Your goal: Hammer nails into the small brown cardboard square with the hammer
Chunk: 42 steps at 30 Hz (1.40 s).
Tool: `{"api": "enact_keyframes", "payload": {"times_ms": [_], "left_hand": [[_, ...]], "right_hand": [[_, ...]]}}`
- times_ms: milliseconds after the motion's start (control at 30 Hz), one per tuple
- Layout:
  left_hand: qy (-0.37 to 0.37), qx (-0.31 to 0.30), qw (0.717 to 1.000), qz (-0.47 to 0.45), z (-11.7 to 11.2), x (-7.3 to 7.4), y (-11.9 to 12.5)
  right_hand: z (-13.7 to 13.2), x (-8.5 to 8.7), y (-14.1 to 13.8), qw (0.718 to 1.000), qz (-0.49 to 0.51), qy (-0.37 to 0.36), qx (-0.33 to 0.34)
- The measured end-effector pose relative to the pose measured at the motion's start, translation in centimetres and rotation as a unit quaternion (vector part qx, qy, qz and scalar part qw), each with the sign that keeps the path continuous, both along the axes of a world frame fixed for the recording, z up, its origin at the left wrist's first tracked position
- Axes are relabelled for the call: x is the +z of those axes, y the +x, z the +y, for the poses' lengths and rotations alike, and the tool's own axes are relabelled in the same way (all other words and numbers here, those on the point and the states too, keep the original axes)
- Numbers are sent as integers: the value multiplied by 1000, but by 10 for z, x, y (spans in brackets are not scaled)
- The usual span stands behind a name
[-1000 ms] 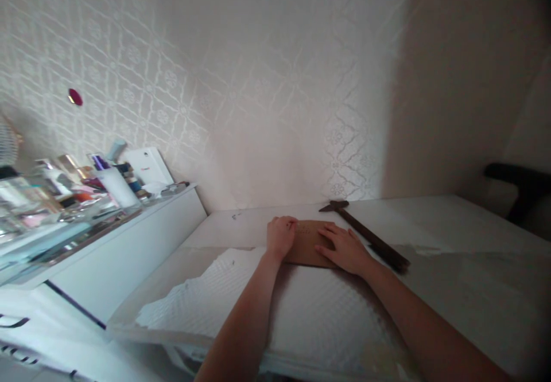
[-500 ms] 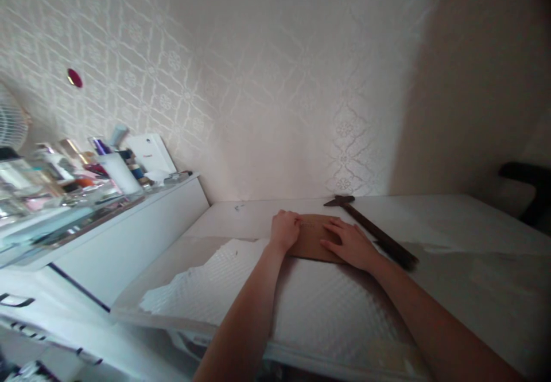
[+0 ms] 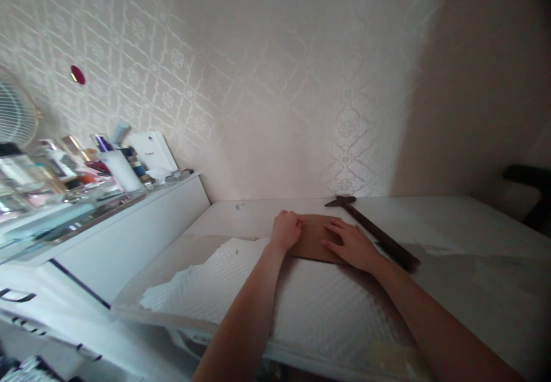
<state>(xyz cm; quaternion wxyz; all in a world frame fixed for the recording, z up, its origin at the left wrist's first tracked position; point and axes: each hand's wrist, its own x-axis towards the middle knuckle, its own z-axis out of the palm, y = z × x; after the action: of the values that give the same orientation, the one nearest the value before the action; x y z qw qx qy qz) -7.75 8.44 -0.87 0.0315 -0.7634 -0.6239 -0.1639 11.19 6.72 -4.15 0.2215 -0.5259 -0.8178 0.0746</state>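
A flat brown board (image 3: pixel 315 237) lies on the white table (image 3: pixel 451 227), partly over a white padded sheet (image 3: pixel 301 307). My left hand (image 3: pixel 286 230) rests on the board's left end with its fingers curled; what they hold, if anything, is hidden. My right hand (image 3: pixel 350 245) lies flat on the board's right part, fingers stretched out. A dark hammer (image 3: pixel 374 234) lies on the table just right of my right hand, its head toward the wall.
A white cabinet (image 3: pixel 142 227) stands left of the table, its top crowded with bottles and cosmetics (image 3: pixel 107 167). A fan (image 3: pixel 12 115) shows at the far left. A patterned wall rises behind. A dark chair part (image 3: pixel 527 178) is at the right edge.
The view has shifted slightly. Both hands stay on the board in nearly the same pose.
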Motion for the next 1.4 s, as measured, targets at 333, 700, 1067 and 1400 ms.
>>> {"api": "enact_keyframes", "payload": {"times_ms": [333,700,1067,1400], "left_hand": [[-9,33,999,-18,2,-1,1],[-18,39,998,-55,3,-1,-1],[-29,47,996,-70,-5,4,2],[-206,110,972,-7,-29,18,8]], "right_hand": [[3,-3,1,1000,-4,3,7],[1,-1,1,1000,-1,2,2],[1,-2,1,1000,14,12,6],[-1,18,17,981,-10,95,-169]]}}
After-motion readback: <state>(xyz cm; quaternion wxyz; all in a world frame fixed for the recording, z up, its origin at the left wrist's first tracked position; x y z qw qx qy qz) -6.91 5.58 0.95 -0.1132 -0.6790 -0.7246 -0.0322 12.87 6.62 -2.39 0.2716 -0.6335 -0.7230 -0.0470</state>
